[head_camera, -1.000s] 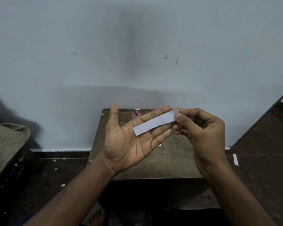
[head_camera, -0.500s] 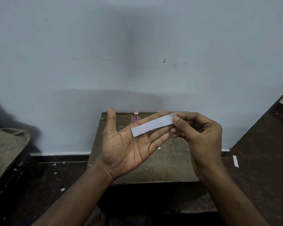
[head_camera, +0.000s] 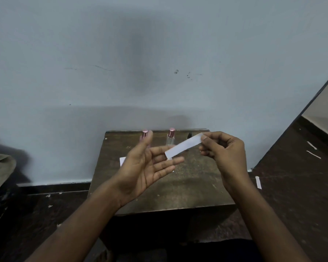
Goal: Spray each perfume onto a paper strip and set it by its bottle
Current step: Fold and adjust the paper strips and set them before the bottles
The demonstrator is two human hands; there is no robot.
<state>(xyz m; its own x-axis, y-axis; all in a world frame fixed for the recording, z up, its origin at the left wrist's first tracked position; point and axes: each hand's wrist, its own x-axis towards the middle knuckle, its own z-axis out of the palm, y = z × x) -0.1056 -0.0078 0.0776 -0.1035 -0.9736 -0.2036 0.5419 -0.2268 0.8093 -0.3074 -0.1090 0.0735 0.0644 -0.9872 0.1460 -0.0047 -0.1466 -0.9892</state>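
The right hand (head_camera: 222, 151) pinches one end of a white paper strip (head_camera: 184, 145) between thumb and forefinger, the other fingers curled loosely beneath. The strip slants down from that pinch toward eight o'clock, and its free lower end lies over the fingertips of the left hand (head_camera: 146, 167). That left hand is held palm up and slightly blurred, its fingers straight and spread, gripping nothing; whether the strip actually touches them cannot be told. Both hands hover above a small dark wooden desk (head_camera: 178, 190) set against a pale blue wall (head_camera: 159, 53). At the desk's far edge, at twelve o'clock from the hands, two clear perfume bottles with pink metallic caps stand upright: the left bottle (head_camera: 144, 135) is partly hidden behind the left thumb, and the right bottle (head_camera: 170, 137) stands just beside the strip's middle. A dark small object (head_camera: 189, 136) at one o'clock sits behind the strip, too hidden to identify. A white paper piece (head_camera: 122, 161) lies on the desk at nine o'clock of the left hand. Paper scraps (head_camera: 258, 182) lie on the dark floor at three o'clock.
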